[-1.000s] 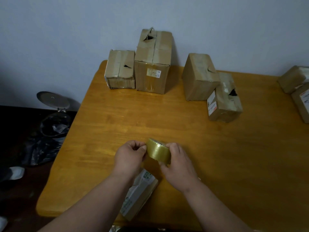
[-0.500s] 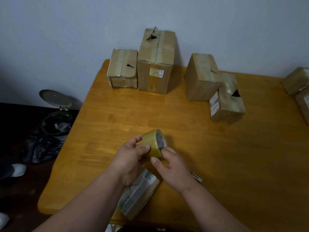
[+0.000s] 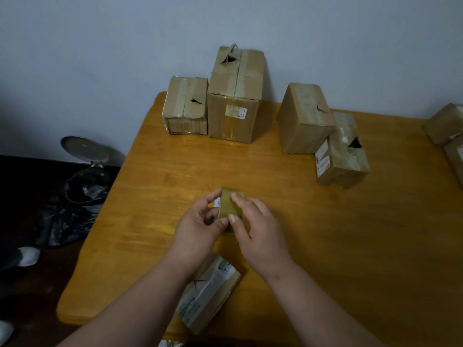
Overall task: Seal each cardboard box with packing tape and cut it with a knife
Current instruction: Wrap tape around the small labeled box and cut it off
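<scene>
A yellowish roll of packing tape [image 3: 231, 204] is held above the middle of the wooden table [image 3: 350, 246]. My left hand [image 3: 198, 229] grips its left side and my right hand [image 3: 255, 229] lies over its right side, thumb and forefinger on the tape's outer face. A small flat cardboard box with a white label [image 3: 210, 294] lies near the front edge, partly under my left forearm. Several brown cardboard boxes stand at the back: a low one [image 3: 186, 106], a tall one [image 3: 236, 96], a tilted one [image 3: 304, 118] and a labelled one [image 3: 342, 154]. No knife shows.
Two more boxes [image 3: 448, 131] sit at the table's right edge, cut off by the frame. An open pedal bin with a black bag [image 3: 85, 176] stands on the dark floor left of the table. The wall runs behind the boxes.
The tape roll has been turned between my hands, from showing its open core to its outer band facing up. My right hand has shifted onto the roll's top.
</scene>
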A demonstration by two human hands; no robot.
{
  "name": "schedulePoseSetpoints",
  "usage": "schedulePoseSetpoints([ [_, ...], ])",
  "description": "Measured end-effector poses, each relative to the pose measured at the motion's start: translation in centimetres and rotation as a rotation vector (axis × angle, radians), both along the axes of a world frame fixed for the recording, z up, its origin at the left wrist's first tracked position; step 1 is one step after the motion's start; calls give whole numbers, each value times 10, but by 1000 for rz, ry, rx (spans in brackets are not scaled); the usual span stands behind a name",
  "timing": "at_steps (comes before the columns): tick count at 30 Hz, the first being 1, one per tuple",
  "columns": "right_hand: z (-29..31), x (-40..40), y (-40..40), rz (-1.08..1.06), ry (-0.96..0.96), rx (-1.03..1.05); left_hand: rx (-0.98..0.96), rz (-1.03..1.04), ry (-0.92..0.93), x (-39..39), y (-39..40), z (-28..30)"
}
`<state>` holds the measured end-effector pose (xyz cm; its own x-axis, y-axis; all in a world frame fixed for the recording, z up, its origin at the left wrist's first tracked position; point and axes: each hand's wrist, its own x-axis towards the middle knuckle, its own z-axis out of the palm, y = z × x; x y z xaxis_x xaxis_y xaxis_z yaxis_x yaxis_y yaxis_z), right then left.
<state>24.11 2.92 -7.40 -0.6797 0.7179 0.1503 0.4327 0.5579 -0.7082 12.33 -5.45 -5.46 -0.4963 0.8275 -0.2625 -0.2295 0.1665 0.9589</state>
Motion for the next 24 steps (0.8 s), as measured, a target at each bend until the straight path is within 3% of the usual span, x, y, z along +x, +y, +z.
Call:
schedulePoseSetpoints([
  [5,-3,1,-3,-93,38,250,37,38,-49,3,2,-3],
  [10,-4,3,-2,-35,65,382,41,91,-117,3,2,-9],
  [18,1,-1,-2,-37,24,127,3,101,-26,1,5,-8],
  [24,3,-5,1,-115,119,10,-15,107,100,4,5,-7],
])
